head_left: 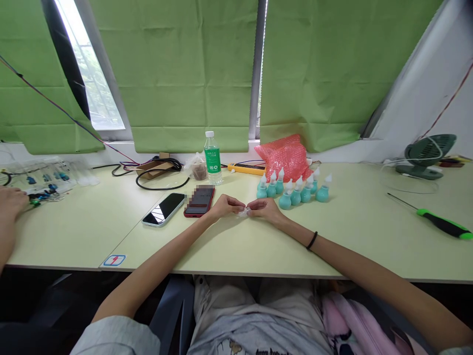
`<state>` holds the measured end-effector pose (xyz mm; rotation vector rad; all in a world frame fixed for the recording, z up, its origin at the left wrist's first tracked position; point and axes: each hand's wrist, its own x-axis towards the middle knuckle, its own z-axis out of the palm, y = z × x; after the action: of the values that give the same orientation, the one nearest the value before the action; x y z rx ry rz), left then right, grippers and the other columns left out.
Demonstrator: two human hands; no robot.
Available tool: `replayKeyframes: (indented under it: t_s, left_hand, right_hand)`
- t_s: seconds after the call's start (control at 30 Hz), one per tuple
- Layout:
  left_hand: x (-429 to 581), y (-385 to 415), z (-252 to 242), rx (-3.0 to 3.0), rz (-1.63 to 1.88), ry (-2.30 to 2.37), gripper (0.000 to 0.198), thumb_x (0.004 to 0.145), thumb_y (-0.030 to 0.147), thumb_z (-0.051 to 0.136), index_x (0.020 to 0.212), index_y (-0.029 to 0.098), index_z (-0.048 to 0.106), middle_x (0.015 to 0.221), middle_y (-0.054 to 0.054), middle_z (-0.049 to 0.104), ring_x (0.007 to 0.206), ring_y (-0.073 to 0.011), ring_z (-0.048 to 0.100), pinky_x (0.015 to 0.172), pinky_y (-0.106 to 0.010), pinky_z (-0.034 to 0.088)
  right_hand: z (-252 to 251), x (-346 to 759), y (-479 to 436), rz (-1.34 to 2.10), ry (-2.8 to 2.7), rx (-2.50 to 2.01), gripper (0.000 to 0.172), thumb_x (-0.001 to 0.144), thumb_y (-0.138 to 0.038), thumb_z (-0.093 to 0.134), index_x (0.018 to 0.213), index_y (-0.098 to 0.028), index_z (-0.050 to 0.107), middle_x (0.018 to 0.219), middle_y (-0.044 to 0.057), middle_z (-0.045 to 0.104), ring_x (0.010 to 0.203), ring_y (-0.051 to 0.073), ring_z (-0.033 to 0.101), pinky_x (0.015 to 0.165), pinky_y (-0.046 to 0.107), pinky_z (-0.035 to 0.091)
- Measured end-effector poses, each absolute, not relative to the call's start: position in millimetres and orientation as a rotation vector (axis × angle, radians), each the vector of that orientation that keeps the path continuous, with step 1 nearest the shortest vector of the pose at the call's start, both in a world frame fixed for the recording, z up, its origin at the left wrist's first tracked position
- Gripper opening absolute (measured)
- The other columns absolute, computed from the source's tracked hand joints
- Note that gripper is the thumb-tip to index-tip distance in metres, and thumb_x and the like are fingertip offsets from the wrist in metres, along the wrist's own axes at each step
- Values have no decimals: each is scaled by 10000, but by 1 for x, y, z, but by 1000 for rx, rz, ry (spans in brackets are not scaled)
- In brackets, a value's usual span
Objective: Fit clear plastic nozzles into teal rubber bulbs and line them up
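Note:
My left hand and my right hand meet above the table, fingers pinched together. Between their fingertips is a small, clear, crinkled piece of plastic; its exact kind is too small to make out. Both hands appear to grip it, one from each side. Just to the right of my right hand stand several teal squeeze bulbs with translucent pointed tips, upright in a cluster. Left of my left hand lies a red-edged phone, with a second, pale-edged phone beside it.
Behind stand a water bottle and a pink bubble-wrap bag. A black cable loops by a cardboard box. On the right are a screwdriver and a green fan. Another person's hand is at far left.

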<state>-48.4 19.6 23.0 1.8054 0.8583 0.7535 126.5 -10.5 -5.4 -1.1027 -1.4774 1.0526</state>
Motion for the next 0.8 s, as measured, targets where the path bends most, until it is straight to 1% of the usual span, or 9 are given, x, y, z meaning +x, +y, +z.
replayKeyframes:
  t_s: [0.23, 0.33, 0.4, 0.53, 0.63, 0.73, 0.8]
  left_hand:
    - [-47, 16, 27, 1868, 748, 896, 278, 560, 296, 623, 739, 86, 658, 655, -70, 635, 534, -96, 504, 538, -219, 417]
    - [-47, 15, 29, 2029, 777, 920, 252, 596, 290, 585, 733, 92, 661, 653, -66, 635, 549, -108, 515, 535, -217, 410]
    - [-47, 13, 30, 2169, 825, 929, 232, 625, 275, 550, 735, 105, 663, 675, -63, 633, 594, -120, 529, 548, -213, 408]
    - [-46, 5, 32, 2467, 911, 894, 240, 650, 212, 491, 811, 143, 655, 746, -60, 613, 642, -121, 532, 578, -212, 413]
    - [-46, -1, 32, 2648, 956, 822, 289, 638, 185, 494, 891, 157, 630, 789, -65, 598, 691, -130, 530, 654, -233, 415]
    - [-44, -3, 31, 2697, 970, 759, 333, 627, 209, 528, 945, 142, 601, 846, -80, 591, 757, -150, 526, 709, -255, 410]
    - [-43, -3, 30, 2673, 958, 746, 330, 630, 236, 542, 939, 135, 597, 851, -83, 591, 749, -149, 527, 694, -255, 415]
  right_hand:
    - [-6, 126, -9, 1050, -1440, -1127, 363, 428, -278, 717, 743, -122, 626, 722, 62, 642, 646, 152, 585, 651, 296, 473]
    - [-5, 126, -10, 1053, -1422, -1125, 351, 429, -276, 718, 731, -124, 627, 718, 56, 640, 643, 145, 583, 650, 291, 474]
    - [-4, 125, -11, 1071, -1395, -1125, 339, 429, -264, 721, 723, -125, 626, 710, 51, 638, 634, 140, 582, 646, 287, 478]
    - [-1, 124, -14, 1207, -1251, -1078, 304, 439, -222, 726, 707, -126, 620, 686, 39, 636, 625, 134, 589, 662, 282, 492]
    - [1, 125, -15, 1311, -1116, -1021, 262, 448, -180, 726, 677, -123, 613, 674, 35, 636, 622, 129, 598, 686, 270, 497]
    - [2, 126, -14, 1357, -1064, -995, 233, 455, -149, 722, 658, -117, 612, 681, 40, 640, 629, 128, 603, 685, 255, 502]
    - [2, 127, -14, 1374, -1068, -979, 211, 469, -144, 716, 653, -115, 616, 691, 46, 643, 645, 130, 605, 684, 249, 503]
